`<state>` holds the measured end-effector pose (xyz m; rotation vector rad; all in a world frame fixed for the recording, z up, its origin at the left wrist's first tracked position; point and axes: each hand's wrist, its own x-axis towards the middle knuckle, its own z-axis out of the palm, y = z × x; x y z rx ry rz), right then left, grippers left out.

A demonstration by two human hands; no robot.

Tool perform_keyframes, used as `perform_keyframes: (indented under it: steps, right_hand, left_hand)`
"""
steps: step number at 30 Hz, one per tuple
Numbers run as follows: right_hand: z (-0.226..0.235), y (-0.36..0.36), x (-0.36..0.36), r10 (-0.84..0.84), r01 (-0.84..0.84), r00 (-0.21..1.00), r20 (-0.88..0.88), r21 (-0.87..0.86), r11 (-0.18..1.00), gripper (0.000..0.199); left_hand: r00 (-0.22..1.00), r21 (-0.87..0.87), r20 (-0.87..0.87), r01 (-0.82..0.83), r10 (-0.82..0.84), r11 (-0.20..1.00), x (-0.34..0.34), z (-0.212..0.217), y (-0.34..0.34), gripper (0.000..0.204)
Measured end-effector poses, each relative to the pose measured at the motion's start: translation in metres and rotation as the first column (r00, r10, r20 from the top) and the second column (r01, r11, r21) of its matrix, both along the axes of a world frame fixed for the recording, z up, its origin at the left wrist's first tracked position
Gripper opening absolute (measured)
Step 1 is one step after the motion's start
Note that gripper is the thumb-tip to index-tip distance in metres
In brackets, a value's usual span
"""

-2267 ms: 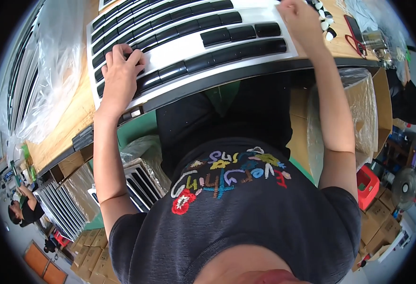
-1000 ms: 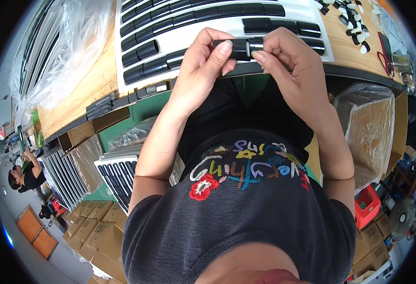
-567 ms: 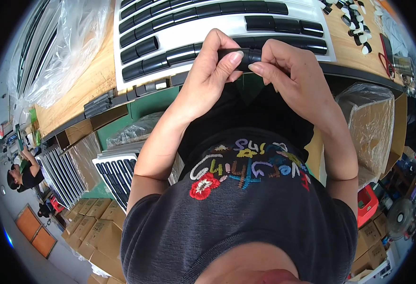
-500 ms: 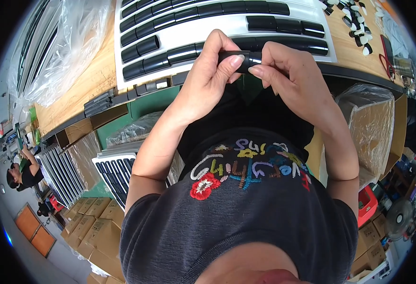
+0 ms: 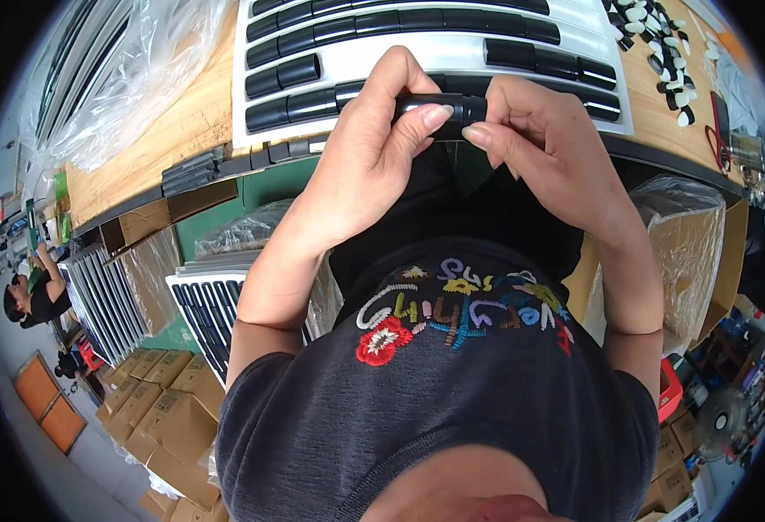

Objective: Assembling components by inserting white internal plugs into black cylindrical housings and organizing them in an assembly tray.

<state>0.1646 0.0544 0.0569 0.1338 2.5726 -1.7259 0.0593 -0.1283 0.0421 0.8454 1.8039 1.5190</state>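
A shiny black cylindrical tube (image 5: pixel 456 107) is held level between my two hands, just over the near edge of the table. My left hand (image 5: pixel 369 143) wraps round its left part, with the thumb lying along the top. My right hand (image 5: pixel 539 143) pinches the right end between thumb and bent fingers; that end is partly hidden. Behind my hands lies a white tray (image 5: pixel 400 65) with rows of similar black cylinders (image 5: pixel 317 106). Two of its rows show bare white stretches.
Small black and white caps (image 5: pixel 665 65) lie scattered on the table's right, near red-handled scissors (image 5: pixel 715 143). Clear plastic wrap (image 5: pixel 152 78) covers the left side. Below the edge stand plastic-lined boxes (image 5: pixel 674 252) and another filled tray (image 5: pixel 200 304). Another person (image 5: pixel 39 291) is far left.
The view has shifted slightly, so the tray and table appear a little further right. Both hands keep the same hold on the black tube, with only slight finger movement.
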Motion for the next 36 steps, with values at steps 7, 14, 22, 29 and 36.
perform_keyframes:
  steps: [7,14,22,29,36]
  right_hand:
    - [0.004,0.0,0.009,-0.093,0.09,0.996,-0.011,-0.13,0.987,0.02]
    - [0.001,-0.005,0.006,-0.072,0.073,0.997,0.02,-0.042,0.996,0.023]
    - [0.0,-0.009,0.007,-0.071,0.076,0.996,0.048,-0.125,0.989,0.023]
    - [-0.019,-0.015,0.003,-0.025,0.041,0.992,0.121,-0.13,0.991,0.024]
    - [-0.035,-0.002,-0.025,-0.028,0.035,0.997,-0.071,0.099,0.994,0.03]
  left_hand:
    - [0.974,0.114,0.21,-0.113,0.087,0.987,-0.003,-0.007,-0.002,0.009]
    - [0.987,0.079,0.156,-0.049,0.036,0.996,0.001,-0.007,-0.001,0.013]
    - [0.984,0.196,0.175,-0.027,-0.007,0.98,0.008,-0.019,0.001,0.011]
    - [0.985,0.142,0.168,-0.058,0.034,0.988,0.018,-0.038,-0.004,0.012]
    - [0.983,0.008,-0.184,-0.026,0.026,1.0,-0.019,-0.033,-0.008,0.02]
